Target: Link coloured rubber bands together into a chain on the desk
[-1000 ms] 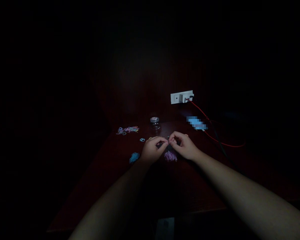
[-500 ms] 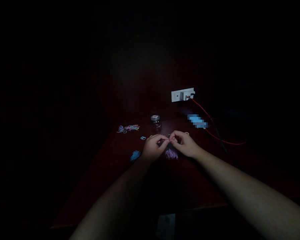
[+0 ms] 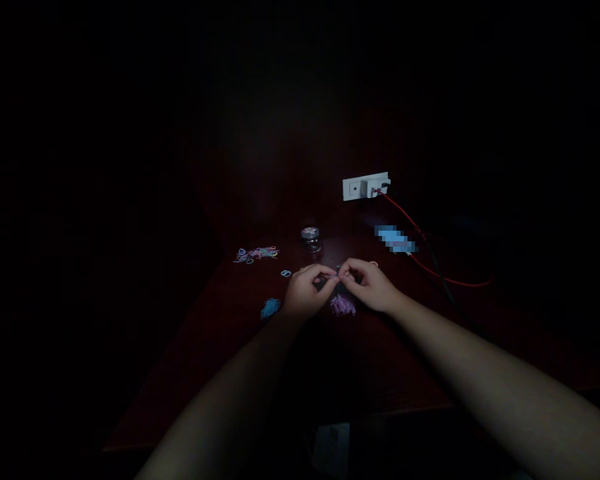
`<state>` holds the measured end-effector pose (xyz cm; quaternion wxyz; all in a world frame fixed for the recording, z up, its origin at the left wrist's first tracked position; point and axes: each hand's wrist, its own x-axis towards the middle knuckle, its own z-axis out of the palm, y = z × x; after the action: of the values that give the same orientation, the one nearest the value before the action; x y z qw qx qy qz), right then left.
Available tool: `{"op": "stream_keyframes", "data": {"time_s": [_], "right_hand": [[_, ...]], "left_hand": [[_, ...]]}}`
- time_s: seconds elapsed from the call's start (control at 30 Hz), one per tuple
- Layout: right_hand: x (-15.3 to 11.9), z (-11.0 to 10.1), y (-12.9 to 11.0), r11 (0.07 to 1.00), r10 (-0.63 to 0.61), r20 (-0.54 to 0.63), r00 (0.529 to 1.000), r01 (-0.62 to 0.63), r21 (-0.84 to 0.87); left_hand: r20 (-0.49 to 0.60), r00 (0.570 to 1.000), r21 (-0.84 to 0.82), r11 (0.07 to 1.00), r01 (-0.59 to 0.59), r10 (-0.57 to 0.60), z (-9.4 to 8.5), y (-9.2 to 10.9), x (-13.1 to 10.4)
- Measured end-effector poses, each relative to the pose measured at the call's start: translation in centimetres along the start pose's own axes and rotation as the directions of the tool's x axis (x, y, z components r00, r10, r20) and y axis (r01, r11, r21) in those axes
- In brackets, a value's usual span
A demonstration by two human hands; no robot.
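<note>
Over the dark red table (image 3: pixel 220 340), my left hand (image 3: pixel 307 290) and my right hand (image 3: pixel 367 285) meet fingertip to fingertip. Both are pinched closed; whatever lies between the fingertips is too small and dark to make out. Just below the fingertips is a pile of purple bands (image 3: pixel 343 305). A pile of blue bands (image 3: pixel 270 308) lies left of my left wrist. Two pale blue loops (image 3: pixel 285 273) rest beside my left hand. Farther back on the left is a mixed-colour heap of bands (image 3: pixel 257 254). A pinkish loop (image 3: pixel 374 264) shows behind my right hand.
A small clear jar with a lid (image 3: pixel 311 239) stands behind my hands. On the back wall is a white socket (image 3: pixel 365 187) with plugs, from which a red cable (image 3: pixel 403 212) and a dark cable run down right. A blurred blue item (image 3: pixel 395 239) lies there.
The view has shifted very slightly, so the scene sits a little higher. My hands keep almost the same pinched pose, fingertips together.
</note>
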<state>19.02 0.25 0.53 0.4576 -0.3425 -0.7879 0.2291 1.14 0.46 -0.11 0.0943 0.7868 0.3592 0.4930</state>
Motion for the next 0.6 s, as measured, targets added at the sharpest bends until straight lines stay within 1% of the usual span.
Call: {"op": "stream_keyframes", "data": {"time_s": [0.2,0.47,0.6], "right_hand": [[0.10,-0.14,-0.26,1.000,-0.015,-0.023,1.000,0.014,-0.023],[0.05,0.00,0.53,0.999,-0.002,-0.036,0.999,0.003,0.039],[0.05,-0.02,0.42,0.999,-0.005,-0.038,0.999,0.007,0.048]], "left_hand": [[0.004,1.000,-0.005,1.000,0.016,-0.016,0.02,-0.06,0.02],[0.011,1.000,0.008,1.000,0.022,-0.022,0.18,-0.23,-0.04],[0.018,1.000,0.019,1.000,0.019,-0.019,0.20,-0.28,-0.06]]}}
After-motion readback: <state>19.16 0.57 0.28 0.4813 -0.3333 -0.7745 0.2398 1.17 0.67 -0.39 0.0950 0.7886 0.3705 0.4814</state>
